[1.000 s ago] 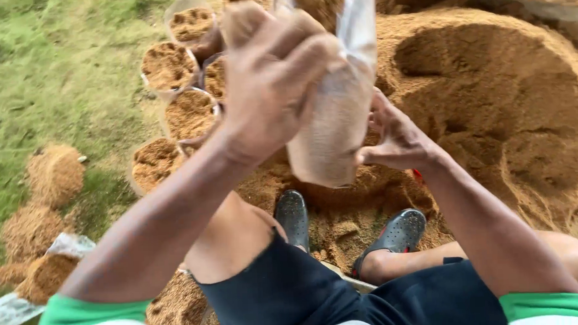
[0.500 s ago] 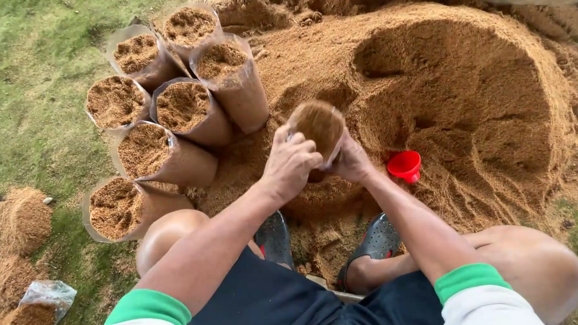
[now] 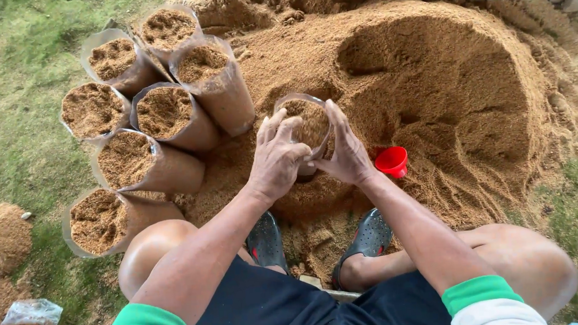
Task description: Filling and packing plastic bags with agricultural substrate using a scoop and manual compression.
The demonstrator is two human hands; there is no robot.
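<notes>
A clear plastic bag (image 3: 305, 117) filled with brown sawdust stands upright on the sawdust heap (image 3: 427, 87) in front of me. My left hand (image 3: 277, 158) grips its near left side, fingers curled over the rim. My right hand (image 3: 346, 147) presses flat against its right side. Both hands hold this bag between them. A small red cup (image 3: 392, 161) lies on the heap just right of my right hand.
Several filled plastic bags (image 3: 165, 112) stand clustered to the left, some on the grass (image 3: 19, 127). Small sawdust mounds (image 3: 3, 236) and a flattened bag (image 3: 28, 316) lie at lower left. My grey shoes (image 3: 266, 240) rest against the heap's near edge.
The bag was held high near the camera, then came down onto the heap. Both hands have settled around its rim, and the red cup has come into view.
</notes>
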